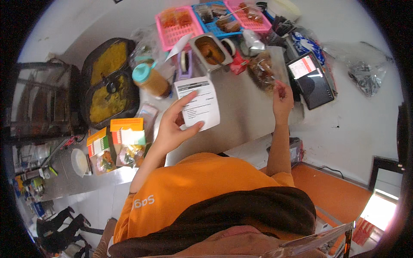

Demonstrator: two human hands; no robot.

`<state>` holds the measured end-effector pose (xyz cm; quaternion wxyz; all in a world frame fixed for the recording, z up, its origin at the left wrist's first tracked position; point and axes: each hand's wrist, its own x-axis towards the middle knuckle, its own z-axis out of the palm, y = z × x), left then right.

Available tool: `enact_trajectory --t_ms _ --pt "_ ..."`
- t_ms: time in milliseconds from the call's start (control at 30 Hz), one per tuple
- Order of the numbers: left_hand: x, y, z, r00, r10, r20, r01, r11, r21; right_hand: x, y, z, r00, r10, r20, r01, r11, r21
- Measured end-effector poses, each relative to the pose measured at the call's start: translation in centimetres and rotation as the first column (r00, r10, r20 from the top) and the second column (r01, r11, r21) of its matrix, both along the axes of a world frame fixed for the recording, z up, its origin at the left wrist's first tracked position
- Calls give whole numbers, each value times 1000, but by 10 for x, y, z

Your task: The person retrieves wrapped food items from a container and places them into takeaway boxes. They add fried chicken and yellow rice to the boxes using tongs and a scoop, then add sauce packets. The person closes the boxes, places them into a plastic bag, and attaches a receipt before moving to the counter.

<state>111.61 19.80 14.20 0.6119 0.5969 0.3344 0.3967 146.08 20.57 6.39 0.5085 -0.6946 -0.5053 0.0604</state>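
Note:
A printed paper slip (206,108) is held between the thumb and fingers of my left hand (176,125), over the steel table (235,106). My right hand (282,98) is at the clear plastic bag with brown contents (263,69), fingers bent at its edge; whether they grip it is unclear. Between the hands, farther back, stands a steel container of brown sauce (209,51) with a utensil in it. A bottle with a turquoise lid (145,77) stands left of the slip. Two food packs with orange and white wrappers (127,130) lie by my left forearm.
At the left is a black two-part pan of yellow food (109,77). Pink (164,35) and blue (201,22) plastic baskets with packets stand at the back. A tablet (311,85) is at the right, near the wall. A tape dispenser (185,66) stands beside the sauce container.

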Motion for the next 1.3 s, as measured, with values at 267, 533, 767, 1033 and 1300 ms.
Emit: enact_trajectory --t_ms 267,533,767,1033,1300 --pt "55 25 12 999 28 22 -27 999 -47 98 18 17 986 -165 8 163 979 122" --pt "55 24 11 997 75 -18 -74 997 17 110 0 20 975 -211 -66 219 961 167" --pt "28 13 -43 979 159 -125 -162 987 -19 95 -46 47 962 -271 21 270 962 28" --pt "61 -4 -88 957 242 -163 -275 934 -227 216 -63 74 938 -325 125 329 944 -11" --pt "136 11 -97 847 465 -257 -514 840 -176 440 29 63 940 -160 302 227 953 -202"
